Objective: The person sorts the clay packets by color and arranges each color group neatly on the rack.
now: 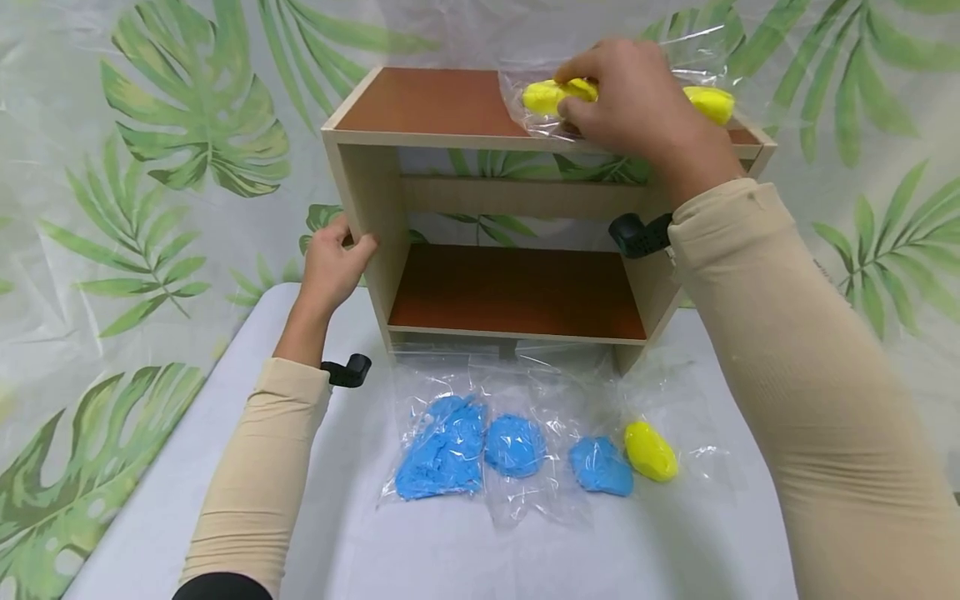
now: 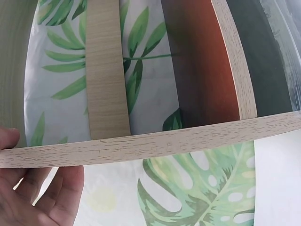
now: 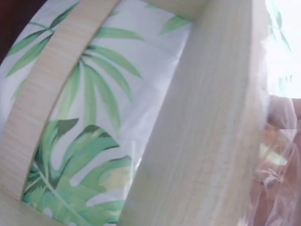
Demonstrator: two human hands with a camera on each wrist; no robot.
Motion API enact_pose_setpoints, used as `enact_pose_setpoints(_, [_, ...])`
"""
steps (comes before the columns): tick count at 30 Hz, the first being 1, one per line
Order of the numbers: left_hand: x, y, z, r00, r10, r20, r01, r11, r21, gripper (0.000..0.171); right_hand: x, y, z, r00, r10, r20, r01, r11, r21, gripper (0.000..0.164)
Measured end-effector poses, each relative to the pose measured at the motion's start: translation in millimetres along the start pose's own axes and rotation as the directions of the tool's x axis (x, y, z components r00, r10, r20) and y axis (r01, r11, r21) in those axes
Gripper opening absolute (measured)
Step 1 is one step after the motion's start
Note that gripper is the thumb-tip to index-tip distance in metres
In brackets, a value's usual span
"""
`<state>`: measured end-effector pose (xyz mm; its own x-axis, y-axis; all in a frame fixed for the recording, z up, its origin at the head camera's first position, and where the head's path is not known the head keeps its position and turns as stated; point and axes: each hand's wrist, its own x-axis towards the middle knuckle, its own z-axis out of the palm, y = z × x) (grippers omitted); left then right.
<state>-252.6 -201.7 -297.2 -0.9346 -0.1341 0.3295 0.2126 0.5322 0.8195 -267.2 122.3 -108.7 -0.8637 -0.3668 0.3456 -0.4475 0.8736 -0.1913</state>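
Observation:
In the head view, a small wooden shelf with a brown top and brown lower board stands on the table. My left hand grips its left side panel; the left wrist view shows the thumb on one face and the fingers on the other. Above the shelf's top, my right hand pinches a clear bag with a yellow clay lump between thumb and fingers. A second yellow lump shows right of this hand; whether it is in the same bag is unclear.
In front of the shelf lie clear bags with blue clay: a wide lump, a round one and a smaller one. Beside them sits a bagged yellow lump. A leaf-patterned sheet hangs behind the white table.

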Motion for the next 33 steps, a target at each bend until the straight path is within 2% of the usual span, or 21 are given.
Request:
enact_pose_setpoints(4, [1.6,0.4,0.6,1.0,-0.004,0.006,0.004,1.0,0.001,0.045,0.8,2.6,3.3,1.0,-0.003,-0.028,0.003,1.0,0.002,0.046])
enact_pose_setpoints(9, [0.9,-0.6,0.7,1.0,-0.013,0.013,0.013,1.0,0.003,0.046,0.5,2.0,4.3,1.0,0.016,-0.016,-0.016,1.0,0.008,0.047])
enact_pose_setpoints(14, [0.9,-0.3,0.7,1.0,-0.004,0.011,0.004,1.0,0.015,0.046,-4.6,1.9,1.7,0.999,-0.009,-0.035,0.01,1.0,0.024,0.051])
enact_pose_setpoints(19, [1.8,-0.5,1.4,1.0,-0.006,0.009,0.006,1.0,0.012,0.046,-15.5,4.9,0.2,0.985,-0.108,-0.135,0.112,0.994,0.017,0.047])
enact_pose_setpoints(23, [1.4,-1.5,1.8,1.0,-0.018,0.014,0.017,1.0,0.015,0.046,-29.2,7.4,1.6,0.954,-0.173,-0.246,0.18,0.984,0.006,0.041])
enact_pose_setpoints(26, [0.7,-1.6,2.0,1.0,-0.021,0.012,0.021,1.0,0.013,0.046,-43.3,9.8,3.4,0.903,-0.262,-0.342,0.266,0.963,-0.036,0.037])
enact_pose_setpoints(28, [0.6,-1.3,1.4,1.0,-0.019,0.01,0.019,1.0,0.013,0.047,-55.2,11.3,6.3,0.852,-0.318,-0.416,0.327,0.944,-0.053,0.034])
enact_pose_setpoints(30, [0.6,-0.4,0.4,1.0,-0.016,0.008,0.016,1.0,0.014,0.047,-67.4,14.3,12.3,0.773,-0.362,-0.521,0.392,0.918,-0.057,0.029])
enact_pose_setpoints(33, [0.7,0.4,-0.7,1.0,-0.005,0.009,0.004,1.0,0.02,0.047,-86.1,20.1,26.0,0.649,-0.35,-0.676,0.445,0.895,-0.036,0.023])
